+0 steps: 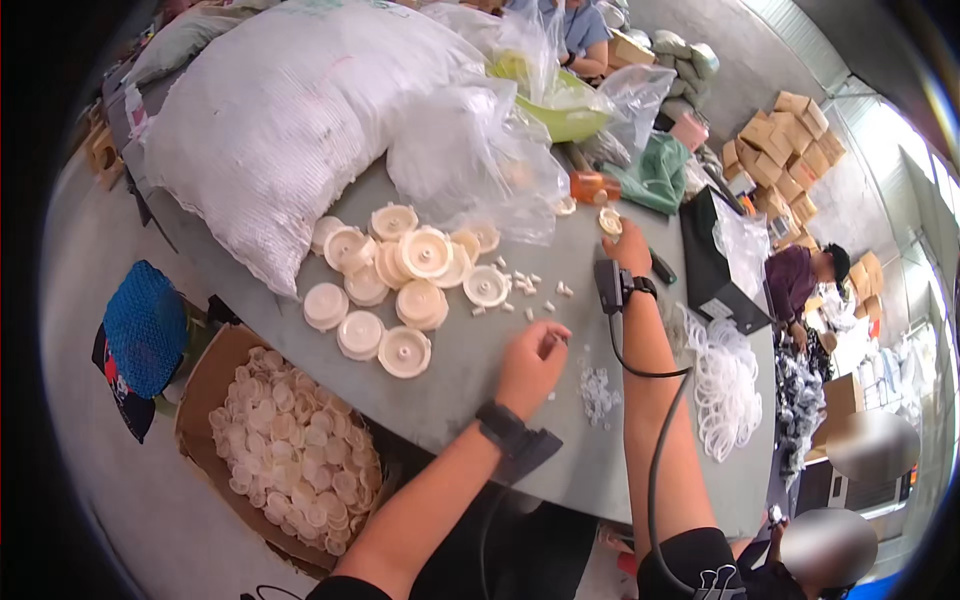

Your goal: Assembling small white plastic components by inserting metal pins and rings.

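Note:
My left hand (pixel 533 365) is above the middle of the grey table, fingers curled with the tips pinched together; whatever they hold is too small to make out. Farther off to the right, my right hand (pixel 630 250) has its fingertips closed on a small round cream plastic piece (pixel 609 221). Several small white plastic pegs (pixel 527 284) lie scattered just beyond my left hand. Round cream plastic wheels (pixel 425 252) are heaped to its left, some stacked. Between my forearms sits a little pile of clear small parts (pixel 597 396).
White plastic rings (pixel 725 385) lie right of my right forearm, near a black box (pixel 725 255). A dark-handled tool (pixel 661 267) rests beside my right hand. A bulging white sack (pixel 270 120) and clear bags (pixel 470 160) fill the far left. A carton of discs (pixel 295 450) stands below the table's left edge.

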